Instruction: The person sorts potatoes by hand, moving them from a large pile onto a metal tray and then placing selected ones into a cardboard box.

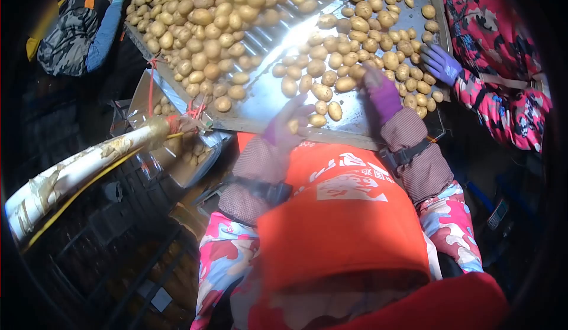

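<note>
My left hand (289,120), in a purple glove with a pale palm, is at the near edge of the metal sorting table (257,102). Its fingers curl around a small yellowish potato (293,126), partly hidden and blurred. My right hand (381,91), in the same kind of glove, reaches over the table with its fingertips right at a cluster of potatoes (357,71); motion smears these fingers. Two loose potatoes (335,111) lie on the metal between my hands.
A large heap of potatoes (207,28) covers the table's far left, beside metal rollers (260,40). At the right a co-worker's purple-gloved hand (441,64) rests by the potatoes; another person (77,28) stands far left. A taped white pole (83,170) and a cardboard box (171,158) are left of me.
</note>
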Motion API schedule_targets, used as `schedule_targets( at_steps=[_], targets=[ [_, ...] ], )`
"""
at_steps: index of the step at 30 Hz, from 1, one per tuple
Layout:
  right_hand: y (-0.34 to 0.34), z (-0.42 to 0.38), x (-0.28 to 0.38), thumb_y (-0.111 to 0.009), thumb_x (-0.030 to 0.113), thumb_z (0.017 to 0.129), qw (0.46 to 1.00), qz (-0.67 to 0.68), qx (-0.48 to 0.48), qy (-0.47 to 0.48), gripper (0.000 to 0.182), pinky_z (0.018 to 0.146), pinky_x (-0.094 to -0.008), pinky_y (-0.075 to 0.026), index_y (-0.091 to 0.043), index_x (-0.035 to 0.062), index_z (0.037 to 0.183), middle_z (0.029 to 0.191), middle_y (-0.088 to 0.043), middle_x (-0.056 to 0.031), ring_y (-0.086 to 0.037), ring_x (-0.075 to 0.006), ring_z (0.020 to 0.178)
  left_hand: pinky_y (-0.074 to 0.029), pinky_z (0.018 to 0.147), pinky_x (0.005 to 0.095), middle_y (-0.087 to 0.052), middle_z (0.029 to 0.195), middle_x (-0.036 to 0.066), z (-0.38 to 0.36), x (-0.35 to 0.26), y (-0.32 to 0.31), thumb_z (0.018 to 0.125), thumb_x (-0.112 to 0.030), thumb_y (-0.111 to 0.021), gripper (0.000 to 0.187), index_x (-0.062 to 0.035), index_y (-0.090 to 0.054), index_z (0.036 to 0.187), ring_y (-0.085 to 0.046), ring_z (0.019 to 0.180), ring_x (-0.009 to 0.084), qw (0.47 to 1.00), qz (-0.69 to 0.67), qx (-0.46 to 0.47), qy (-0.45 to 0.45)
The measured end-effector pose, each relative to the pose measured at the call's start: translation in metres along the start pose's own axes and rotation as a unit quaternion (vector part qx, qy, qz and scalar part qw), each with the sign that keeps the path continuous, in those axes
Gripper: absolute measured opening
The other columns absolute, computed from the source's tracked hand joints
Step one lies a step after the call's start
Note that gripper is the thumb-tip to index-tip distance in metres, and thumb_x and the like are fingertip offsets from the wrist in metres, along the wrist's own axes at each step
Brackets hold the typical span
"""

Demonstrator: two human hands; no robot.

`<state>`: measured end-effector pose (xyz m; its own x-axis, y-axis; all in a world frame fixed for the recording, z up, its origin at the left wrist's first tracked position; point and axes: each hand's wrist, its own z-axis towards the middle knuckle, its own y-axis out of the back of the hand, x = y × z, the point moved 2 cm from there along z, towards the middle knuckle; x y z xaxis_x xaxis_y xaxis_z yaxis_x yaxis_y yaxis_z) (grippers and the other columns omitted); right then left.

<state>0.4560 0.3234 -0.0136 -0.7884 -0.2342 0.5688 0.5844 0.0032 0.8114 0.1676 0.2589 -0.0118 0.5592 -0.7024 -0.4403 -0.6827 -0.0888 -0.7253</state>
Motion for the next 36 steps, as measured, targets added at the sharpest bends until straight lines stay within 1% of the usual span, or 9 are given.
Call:
schedule_targets(
  at_steps=[6,10,15,21,28,32,34,35,36],
  targets=[
    [0.019,0.041,0.014,-0.06,0.022,0.093,0.988,0.079,0.034,-0.127,0.054,0.106,-0.0406,-0.043,-0.046,0.0106,0.144,0.146,-0.045,-0.0204,-0.052,-0.0387,0.125,-0.049,0.08,0.0237,-0.046,0.141,0.019,-0.01,-0.002,0.008,0.081,0.023,-0.047,0.079,-0.0119,-0.037,0.151,-0.053,0.105,0.0153,0.976,0.152,-0.03,-0.154],
    [-0.016,0.008,0.011,-0.06,0.021,0.087,0.98,-0.185,0.03,0.073,0.06,0.116,-0.0545,-0.023,-0.045,0.0094,0.144,0.153,-0.038,-0.0178,-0.03,-0.0452,0.14,-0.049,0.095,0.0327,-0.047,0.142,0.018,-0.017,-0.018,0.006,0.085,0.013,-0.054,0.066,-0.0125,-0.043,0.145,-0.052,0.121,0.0228,0.981,-0.127,-0.035,-0.141],
    [-0.009,0.013,0.044,-0.056,0.019,0.088,0.929,-0.284,0.226,-0.072,0.058,0.115,-0.052,-0.026,-0.043,0.0107,0.144,0.148,-0.043,-0.0162,-0.035,-0.0414,0.138,-0.044,0.106,0.0431,-0.048,0.143,0.016,-0.037,-0.035,0.02,0.088,0.0,-0.06,0.056,-0.0153,-0.047,0.14,-0.051,0.128,0.0291,0.953,-0.247,0.001,-0.174],
    [-0.019,0.031,0.045,-0.051,0.02,0.094,0.905,-0.323,0.239,-0.137,0.057,0.119,-0.0495,-0.021,-0.04,0.0132,0.15,0.155,-0.037,-0.0135,-0.03,-0.0373,0.144,-0.054,0.081,0.0332,-0.05,0.139,0.01,-0.039,-0.034,0.059,0.093,-0.009,-0.06,0.05,-0.0169,-0.046,0.141,-0.059,0.104,0.0196,0.95,-0.256,0.003,-0.176],
    [-0.023,0.033,0.051,-0.051,0.02,0.096,0.902,-0.355,0.209,-0.127,0.053,0.12,-0.0489,-0.021,-0.044,0.013,0.148,0.156,-0.037,-0.0123,-0.03,-0.0359,0.145,-0.035,0.048,0.0248,-0.06,0.093,0.001,-0.031,-0.03,0.104,0.101,-0.033,-0.051,0.03,-0.0158,-0.053,0.125,-0.048,0.061,0.009,0.9,-0.374,0.222,0.015],
    [-0.025,0.033,0.037,-0.052,0.021,0.095,0.921,-0.315,0.197,-0.12,0.052,0.118,-0.0496,-0.024,-0.046,0.0122,0.146,0.153,-0.041,-0.0135,-0.034,-0.0372,0.142,-0.029,0.039,0.0254,-0.048,0.068,-0.005,-0.067,-0.038,0.097,0.101,-0.049,-0.041,0.033,-0.0197,-0.056,0.107,-0.039,0.045,0.0089,0.963,-0.243,-0.117,0.003],
    [-0.028,0.031,0.026,-0.053,0.022,0.094,0.923,-0.313,0.192,-0.116,0.051,0.117,-0.0503,-0.026,-0.048,0.0117,0.144,0.152,-0.043,-0.0146,-0.037,-0.038,0.14,-0.028,0.035,0.0273,-0.041,0.055,-0.004,-0.107,-0.012,0.154,0.102,-0.052,-0.037,0.036,-0.0215,-0.055,0.096,-0.035,0.038,0.0118,0.968,-0.246,-0.051,-0.024],
    [-0.025,0.031,0.029,-0.053,0.023,0.094,0.924,-0.309,0.195,-0.114,0.051,0.116,-0.0505,-0.026,-0.048,0.0116,0.144,0.151,-0.043,-0.0151,-0.037,-0.0382,0.14,-0.03,0.036,0.0287,-0.041,0.055,-0.002,-0.126,-0.005,0.185,0.104,-0.047,-0.034,0.034,-0.0213,-0.054,0.094,-0.035,0.037,0.0142,0.94,-0.303,0.156,0.004],
    [-0.022,0.031,0.032,-0.053,0.023,0.094,0.927,-0.307,0.187,-0.103,0.051,0.116,-0.0506,-0.026,-0.047,0.0113,0.144,0.151,-0.043,-0.0155,-0.037,-0.0384,0.14,-0.031,0.037,0.0284,-0.042,0.057,-0.001,-0.164,0.01,0.208,0.104,-0.045,-0.035,0.032,-0.0206,-0.053,0.094,-0.037,0.04,0.0144,0.944,-0.319,0.083,-0.029]
  ],
)
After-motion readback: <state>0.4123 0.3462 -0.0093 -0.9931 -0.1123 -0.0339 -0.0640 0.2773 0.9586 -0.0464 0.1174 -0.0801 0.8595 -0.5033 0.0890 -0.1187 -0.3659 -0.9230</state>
